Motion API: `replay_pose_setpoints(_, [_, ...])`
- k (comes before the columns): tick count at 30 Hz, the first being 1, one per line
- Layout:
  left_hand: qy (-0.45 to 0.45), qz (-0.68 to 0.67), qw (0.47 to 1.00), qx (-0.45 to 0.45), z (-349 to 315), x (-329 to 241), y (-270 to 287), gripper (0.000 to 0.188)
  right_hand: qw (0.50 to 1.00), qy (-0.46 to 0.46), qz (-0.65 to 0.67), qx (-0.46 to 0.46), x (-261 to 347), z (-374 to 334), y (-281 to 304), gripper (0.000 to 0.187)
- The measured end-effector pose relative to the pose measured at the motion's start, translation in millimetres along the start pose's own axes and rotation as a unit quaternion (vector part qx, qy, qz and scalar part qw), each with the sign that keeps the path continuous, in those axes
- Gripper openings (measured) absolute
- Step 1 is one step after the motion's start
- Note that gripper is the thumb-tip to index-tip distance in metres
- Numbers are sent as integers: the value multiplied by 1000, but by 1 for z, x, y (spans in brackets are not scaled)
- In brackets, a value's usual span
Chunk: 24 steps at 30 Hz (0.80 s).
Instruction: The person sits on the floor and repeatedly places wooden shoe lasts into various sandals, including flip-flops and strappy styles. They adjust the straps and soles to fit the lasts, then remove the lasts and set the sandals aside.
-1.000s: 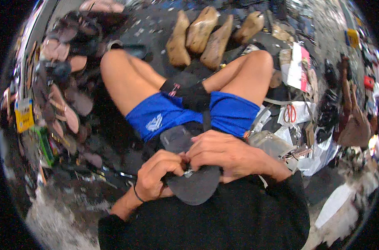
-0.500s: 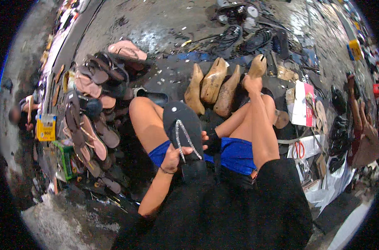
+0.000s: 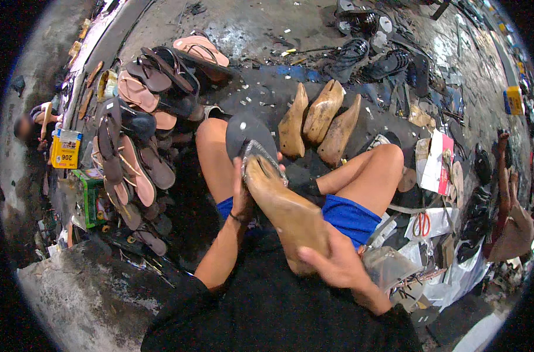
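In my left hand [image 3: 242,193] is a black sandal [image 3: 249,130] with a V-shaped strap that glitters; my fingers wrap round its sides. My right hand [image 3: 336,258] grips the thick end of a wooden shoe last [image 3: 290,214]. The last's toe end lies over the sandal and under or against the strap; exactly how far in it sits I cannot make out. Beyond my knees, three more wooden lasts [image 3: 321,111] stand side by side on the dark ground sheet.
Sandals in pink, brown and black lie heaped [image 3: 141,129] on the left, beside a yellow box [image 3: 66,148] and a green box [image 3: 91,199]. To the right are red-handled scissors [image 3: 421,224], a white and pink box [image 3: 437,161] and plastic bags. Black shoes [image 3: 387,64] lie at the far side.
My right hand has lifted one last from the row, bringing it back toward me and onto the sandal. My left hand still holds the sandal, now a little farther left.
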<state>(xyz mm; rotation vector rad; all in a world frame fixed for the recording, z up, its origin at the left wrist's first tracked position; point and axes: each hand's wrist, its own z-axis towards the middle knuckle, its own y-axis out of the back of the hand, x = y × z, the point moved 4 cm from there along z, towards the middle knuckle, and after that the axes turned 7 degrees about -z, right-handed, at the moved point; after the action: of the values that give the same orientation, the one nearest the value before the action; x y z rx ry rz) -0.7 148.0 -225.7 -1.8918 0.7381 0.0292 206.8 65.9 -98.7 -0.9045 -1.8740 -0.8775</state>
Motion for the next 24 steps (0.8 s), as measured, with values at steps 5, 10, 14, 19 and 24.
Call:
replay_pose_setpoints(5, [-49,-108,993,3,-39,43,28,109,958,39,-274,-72,24,52,-49,70])
replay_pose_setpoints(10, [-68,-151,986,27,-31,34,40,110,940,97,-288,-157,21,74,-73,69])
replay_pose_setpoints(14, [-52,-191,980,-1,-27,34,49,107,931,105,-288,-196,21,83,-84,66])
replay_pose_setpoints(19, [-70,-152,985,32,-11,32,61,95,935,102,-282,-191,25,83,-73,66])
replay_pose_setpoints(24, [-129,-41,991,-15,6,1,17,83,875,225,-306,-300,52,70,-44,67])
